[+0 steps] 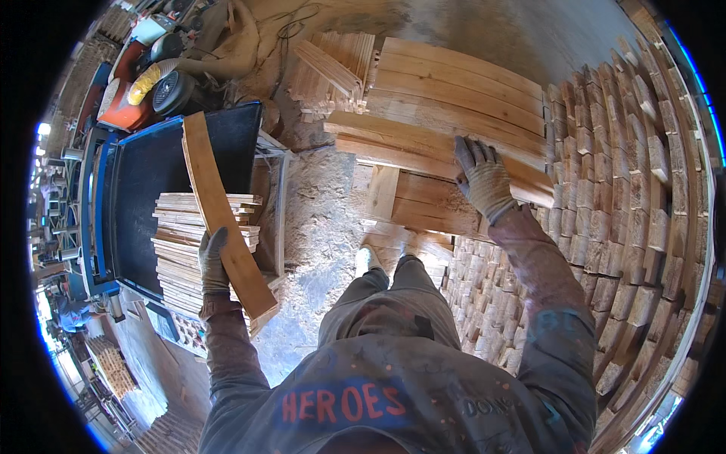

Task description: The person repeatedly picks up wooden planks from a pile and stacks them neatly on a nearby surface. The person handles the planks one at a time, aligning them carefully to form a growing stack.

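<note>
A long wooden board (219,200) slants across a stack of thin boards (178,250) on the black-topped machine table. Gripping that board's near part by its left edge is my gloved left hand (213,261), fingers closed along it. To the right, my gloved right hand (484,178) lies on a wooden plank (401,136) atop a low pile, fingers stretched across it and slightly apart. The underside of this hand is hidden. Beyond it, more wide planks (461,83) lie side by side.
Rows of stacked timber (628,174) rise along the right. A smaller board pile (329,72) stands at the back. Motors and an orange machine (125,106) with a yellow hose (147,82) fill the far left. Sawdust covers the floor (314,219) between table and piles.
</note>
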The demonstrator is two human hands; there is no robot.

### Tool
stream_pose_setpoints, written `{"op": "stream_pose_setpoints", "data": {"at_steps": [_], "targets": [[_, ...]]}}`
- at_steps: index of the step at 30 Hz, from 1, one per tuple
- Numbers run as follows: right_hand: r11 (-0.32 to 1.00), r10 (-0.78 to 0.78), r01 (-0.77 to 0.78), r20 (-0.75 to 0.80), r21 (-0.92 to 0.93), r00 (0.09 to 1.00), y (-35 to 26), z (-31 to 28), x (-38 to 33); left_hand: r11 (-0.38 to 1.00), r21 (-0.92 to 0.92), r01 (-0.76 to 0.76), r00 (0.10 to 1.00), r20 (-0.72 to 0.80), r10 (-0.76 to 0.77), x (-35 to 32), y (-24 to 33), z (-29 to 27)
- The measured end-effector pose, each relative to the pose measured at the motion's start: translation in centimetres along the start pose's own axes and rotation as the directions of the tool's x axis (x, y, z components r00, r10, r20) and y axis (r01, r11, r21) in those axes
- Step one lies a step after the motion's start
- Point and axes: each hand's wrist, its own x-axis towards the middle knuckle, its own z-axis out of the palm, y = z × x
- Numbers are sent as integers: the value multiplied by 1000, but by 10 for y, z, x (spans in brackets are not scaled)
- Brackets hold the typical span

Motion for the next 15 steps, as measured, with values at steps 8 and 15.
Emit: {"op": "stream_pose_setpoints", "data": {"at_steps": [8,15], "targets": [[987,51,-85,-241,-134,969,15,120,1,985,-56,-160,915,-384,127,16,-30,-46],[998,48,-54,190,24,981,8,55,43,989,140,-40,489,-861,142,58,-61,-150]]}}
